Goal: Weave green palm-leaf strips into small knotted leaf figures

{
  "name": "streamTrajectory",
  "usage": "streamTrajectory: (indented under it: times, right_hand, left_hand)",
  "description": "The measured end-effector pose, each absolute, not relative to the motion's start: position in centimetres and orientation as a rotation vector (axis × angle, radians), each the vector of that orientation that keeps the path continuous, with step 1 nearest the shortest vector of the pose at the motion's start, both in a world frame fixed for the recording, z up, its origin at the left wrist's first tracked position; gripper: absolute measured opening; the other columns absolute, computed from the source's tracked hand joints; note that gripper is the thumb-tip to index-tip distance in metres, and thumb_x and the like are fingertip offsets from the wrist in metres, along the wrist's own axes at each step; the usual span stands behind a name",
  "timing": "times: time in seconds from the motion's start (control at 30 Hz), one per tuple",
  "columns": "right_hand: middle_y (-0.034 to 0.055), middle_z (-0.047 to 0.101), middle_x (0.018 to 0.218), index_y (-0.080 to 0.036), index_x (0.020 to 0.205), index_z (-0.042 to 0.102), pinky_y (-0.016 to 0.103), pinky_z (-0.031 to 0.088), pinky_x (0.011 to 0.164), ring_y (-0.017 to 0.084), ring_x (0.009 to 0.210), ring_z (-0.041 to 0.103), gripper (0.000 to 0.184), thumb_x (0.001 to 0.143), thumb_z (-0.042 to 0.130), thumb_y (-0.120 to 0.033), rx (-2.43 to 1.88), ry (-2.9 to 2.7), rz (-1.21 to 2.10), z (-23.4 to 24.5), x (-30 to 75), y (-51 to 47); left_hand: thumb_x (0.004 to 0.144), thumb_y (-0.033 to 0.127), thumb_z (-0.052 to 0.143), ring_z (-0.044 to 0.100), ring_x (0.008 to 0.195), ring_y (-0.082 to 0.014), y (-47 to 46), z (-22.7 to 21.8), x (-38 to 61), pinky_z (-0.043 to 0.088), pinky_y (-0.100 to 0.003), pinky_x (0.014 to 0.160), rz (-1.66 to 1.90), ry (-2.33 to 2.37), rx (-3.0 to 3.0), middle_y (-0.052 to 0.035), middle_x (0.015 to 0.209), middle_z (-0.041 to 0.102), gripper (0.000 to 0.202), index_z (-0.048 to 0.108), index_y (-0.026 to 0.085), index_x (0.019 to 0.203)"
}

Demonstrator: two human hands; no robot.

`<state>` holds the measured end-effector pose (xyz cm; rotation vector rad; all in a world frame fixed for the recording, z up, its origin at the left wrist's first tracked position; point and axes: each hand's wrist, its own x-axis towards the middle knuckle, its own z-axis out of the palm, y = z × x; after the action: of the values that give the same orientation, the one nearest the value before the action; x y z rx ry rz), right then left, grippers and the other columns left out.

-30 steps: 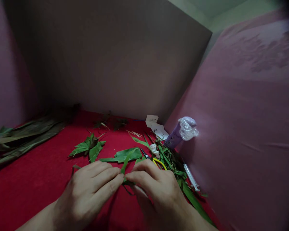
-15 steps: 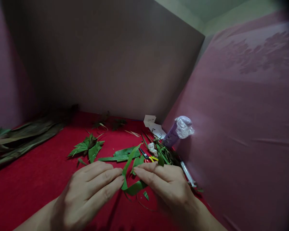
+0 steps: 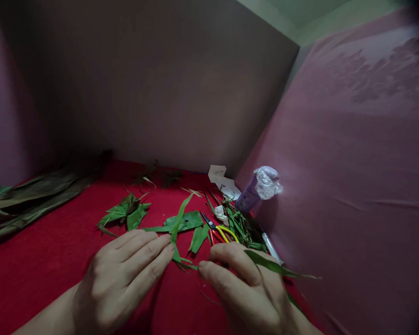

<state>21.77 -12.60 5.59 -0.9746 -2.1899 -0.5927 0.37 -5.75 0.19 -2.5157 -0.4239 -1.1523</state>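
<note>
Between both hands is a narrow green leaf strip (image 3: 180,218), folded low down, one end standing upright. My left hand (image 3: 129,277) is closed, its fingertips pinching the strip at the fold. The thumb and fingers of my right hand (image 3: 247,284) are closed on the strip's other part, which passes through the grip; a long tapering leaf end (image 3: 275,265) sticks out over the back of that hand. Just beyond lie scissors (image 3: 216,227) with yellow and red handles. Beside them are cut leaf pieces (image 3: 185,220).
A leafy sprig (image 3: 127,211) lies left of centre on the red cloth (image 3: 38,274). Long dried leaves (image 3: 38,193) are at far left. At right are a pile of green stems (image 3: 239,223), a purple container (image 3: 247,195) with clear plastic, a syringe (image 3: 271,247) and white papers (image 3: 226,186).
My right hand has moved slightly right and down, with the long leaf end swinging out to the right. The loop between the hands has flattened; the upright end leans a little further left.
</note>
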Motion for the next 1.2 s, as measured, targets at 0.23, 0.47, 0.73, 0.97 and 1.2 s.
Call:
streamTrajectory:
  times: [0.23, 0.47, 0.73, 0.97, 1.2]
  right_hand:
    - [-0.0047, 0.071, 0.088, -0.029, 0.075, 0.069, 0.039, 0.049, 0.084, 0.02, 0.086, 0.062, 0.008, 0.078, 0.063, -0.025, -0.879, -2.068, -0.69, 4.9, 21.3, -13.8]
    - [0.0063, 0.066, 0.099, -0.025, 0.09, 0.069, 0.034, 0.05, 0.077, 0.021, 0.09, 0.061, 0.021, 0.088, 0.049, -0.03, -1.16, -1.765, 0.008, 8.0, 24.4, -13.9]
    - [-0.0055, 0.041, 0.049, -0.011, 0.075, 0.068, 0.018, 0.025, 0.04, 0.004, 0.043, 0.032, 0.042, 0.076, 0.06, -0.052, -1.27, -1.466, 1.523, 3.7, 19.8, -10.5]
    - [-0.0104, 0.044, 0.044, -0.012, 0.079, 0.055, 0.015, 0.022, 0.037, 0.001, 0.036, 0.032, 0.045, 0.056, 0.079, -0.043, -1.244, -1.043, 1.55, 2.4, 18.4, -10.4]
    - [-0.0049, 0.054, 0.047, -0.015, 0.069, 0.051, 0.015, 0.028, 0.033, 0.004, 0.034, 0.039, 0.041, 0.059, 0.074, -0.047, -1.297, -1.107, 1.674, 2.5, 18.3, -10.9]
  left_hand:
    - [0.084, 0.004, 0.042, 0.061, 0.093, -0.0291, -4.7, 0.0, 0.0, 0.048, -0.045, 0.077, -1.105, -0.524, -2.296, -0.0169, 0.1, 0.069, 0.027, 0.061, 0.004, 0.104]
    - [0.083, 0.003, 0.044, 0.06, 0.098, -0.0284, -4.5, 0.4, -0.9, 0.046, -0.043, 0.082, -1.1, -0.487, -2.255, -0.0164, 0.103, 0.068, 0.03, 0.06, 0.005, 0.109]
    - [0.088, 0.011, 0.041, 0.057, 0.104, -0.0303, -5.2, -0.6, -0.4, 0.044, -0.046, 0.086, -1.096, -0.489, -2.338, -0.0174, 0.116, 0.062, 0.031, 0.058, 0.007, 0.114]
    - [0.084, 0.007, 0.046, 0.058, 0.103, -0.0316, -4.9, -0.6, -0.4, 0.046, -0.046, 0.084, -1.058, -0.45, -2.316, -0.0193, 0.114, 0.063, 0.031, 0.059, 0.005, 0.112]
    - [0.086, 0.011, 0.042, 0.059, 0.101, -0.0296, -4.5, -0.6, -0.5, 0.048, -0.045, 0.081, -1.06, -0.448, -2.273, -0.0164, 0.112, 0.065, 0.03, 0.06, 0.009, 0.11]
